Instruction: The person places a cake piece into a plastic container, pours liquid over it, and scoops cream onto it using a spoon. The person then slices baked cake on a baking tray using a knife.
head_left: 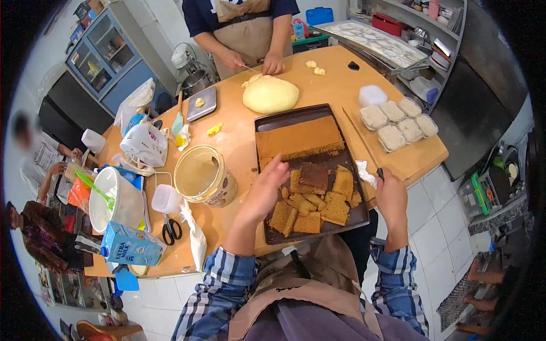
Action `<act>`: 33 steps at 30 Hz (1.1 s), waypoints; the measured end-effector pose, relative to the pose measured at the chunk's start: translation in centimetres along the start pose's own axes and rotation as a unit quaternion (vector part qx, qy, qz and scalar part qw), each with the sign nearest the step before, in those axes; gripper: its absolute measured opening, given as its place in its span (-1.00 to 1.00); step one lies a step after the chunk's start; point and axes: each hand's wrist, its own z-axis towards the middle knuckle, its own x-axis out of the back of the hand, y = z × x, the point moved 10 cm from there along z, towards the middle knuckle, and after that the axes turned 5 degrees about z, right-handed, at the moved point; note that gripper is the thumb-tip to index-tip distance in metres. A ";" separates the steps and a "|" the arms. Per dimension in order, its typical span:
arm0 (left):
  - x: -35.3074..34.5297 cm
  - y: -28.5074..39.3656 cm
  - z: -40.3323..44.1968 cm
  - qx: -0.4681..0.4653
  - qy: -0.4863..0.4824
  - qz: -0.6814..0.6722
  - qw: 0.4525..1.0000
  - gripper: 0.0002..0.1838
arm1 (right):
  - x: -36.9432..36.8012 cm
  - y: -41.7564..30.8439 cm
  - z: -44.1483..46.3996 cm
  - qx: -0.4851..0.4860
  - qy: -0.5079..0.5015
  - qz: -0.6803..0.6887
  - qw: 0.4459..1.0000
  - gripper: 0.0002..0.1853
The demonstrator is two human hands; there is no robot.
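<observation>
A dark baking tray [355, 219] in front of me holds a brown sponge cake slab [298, 136] at its far side and several cut or broken cake pieces [335, 208] at its near side. My left hand [266, 187] is over the tray's left edge, fingers stretched toward the slab's near corner. Whether they touch it I cannot tell. Right of the tray, my right hand [391, 196] is closed around a black handle [380, 174]; the rest of that tool cannot be made out. A crumpled white tissue [365, 174] lies between this hand and the tray.
Across the table a person's hands [273, 62] work at a big dough mound [271, 94]. Left stand a round tub [205, 176], hand mixer [144, 143], white bucket [116, 199], milk carton [132, 244] and scissors [171, 232]. Lidded containers [392, 138] sit at right.
</observation>
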 end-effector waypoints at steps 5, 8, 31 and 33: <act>-0.3 -0.3 -0.4 0.045 -0.076 -0.199 0.976 0.09 | -0.7 -0.4 1.4 -0.005 0.001 -0.014 1.000 -0.79; -0.6 -0.2 -0.6 0.044 -0.085 -0.250 0.963 0.15 | -1.4 -0.7 2.0 -0.001 0.002 -0.027 1.000 -0.79; -2.7 1.8 -0.2 -0.037 0.021 -0.309 0.950 0.05 | -1.1 -17.1 -6.5 0.321 -0.019 0.099 0.942 0.04; -3.3 0.9 0.0 -0.034 0.024 -0.289 0.956 0.03 | -0.9 -19.6 -7.9 0.380 -0.092 0.253 0.885 0.06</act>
